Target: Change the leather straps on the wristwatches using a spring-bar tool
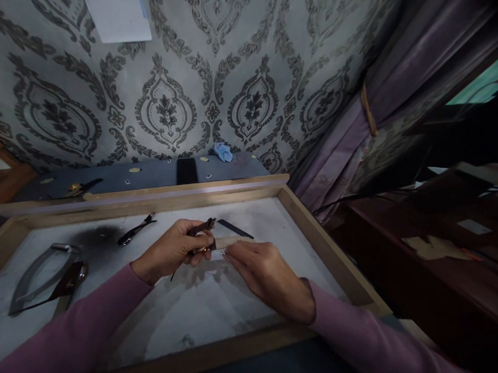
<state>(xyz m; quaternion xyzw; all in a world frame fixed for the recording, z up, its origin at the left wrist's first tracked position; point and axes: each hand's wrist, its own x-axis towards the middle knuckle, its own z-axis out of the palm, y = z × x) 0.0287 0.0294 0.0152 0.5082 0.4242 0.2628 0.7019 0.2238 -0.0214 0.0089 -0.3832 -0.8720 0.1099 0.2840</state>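
Note:
Over the white-bottomed tray, my left hand (177, 248) is closed round a dark brown strap-like piece (201, 228) with a ragged-looking end. A tan strip (231, 241) runs from it toward the other hand. My right hand (270, 271) is pinched at a thin shiny metal tool (221, 253), its tip close to the left fingers; most of it is hidden by the hand. Just beyond the hands lies a flat black strip (235, 228). To the left are a dark piece with a shiny end (134, 231), a grey curved band (32, 276) and a brown piece with a shiny part (72, 279).
A raised wooden rim (318, 238) surrounds the tray. Behind it, a dark patterned cloth (148, 175) carries a black rectangle (187, 171), a crumpled blue cloth (222, 151) and a dark item with a gold part (76, 189). A reddish-brown surface (438, 288) with papers stands right.

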